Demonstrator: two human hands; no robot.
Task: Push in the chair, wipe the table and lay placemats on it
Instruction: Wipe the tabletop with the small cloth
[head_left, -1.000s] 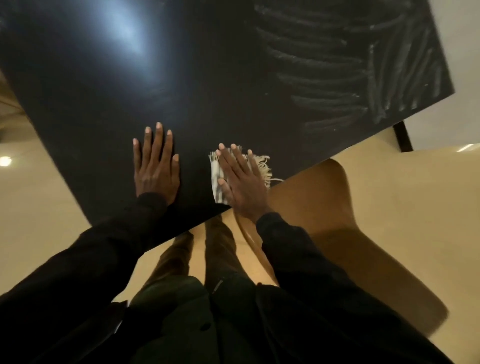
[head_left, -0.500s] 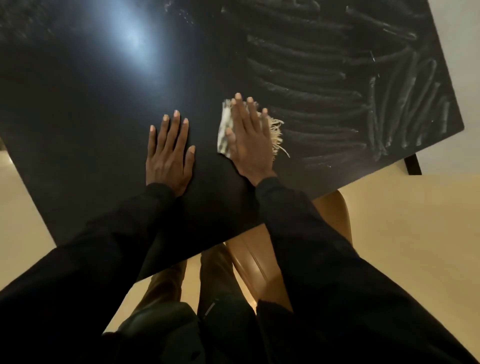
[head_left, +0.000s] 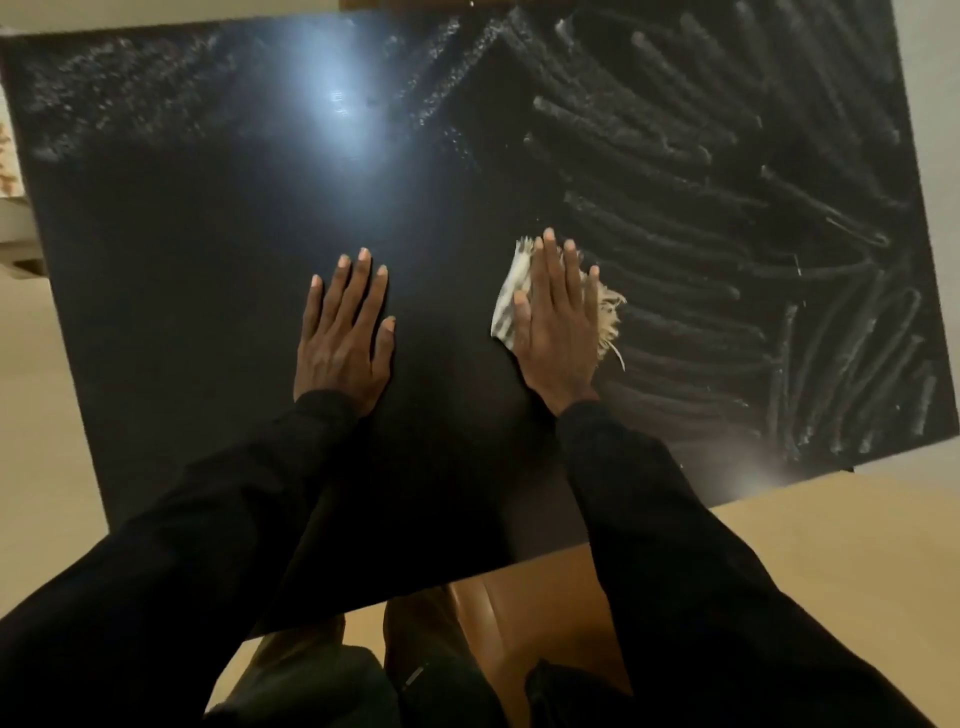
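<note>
While the striped cloth (head_left: 511, 304) with the frayed edge is lying flat on the black table (head_left: 171, 270), a bit right of the middle, the right hand (head_left: 558, 325) is pressing down on it with straight fingers, not curling round it. The left hand (head_left: 345, 335) is lying flat and relaxed on the bare table near it, holding nothing and, I think, propping the person up. Wet streaks (head_left: 727, 234) are shining on the right part of the table, next to the cloth, and a dull speckled patch (head_left: 104, 98) is showing along the far left side. So I think the wiping step is going on and is only partly done. The brown chair (head_left: 519, 623) is sitting at the near edge, partly under the table, so the pushing-in looks done. No placemats are showing anywhere. A bright light spot (head_left: 337, 109) is glowing on the far part of the table. For the next move, the right hand is going to need to slide the cloth over to the left and far side, pressing evenly, so no part is getting missed before the mats go down.
</note>
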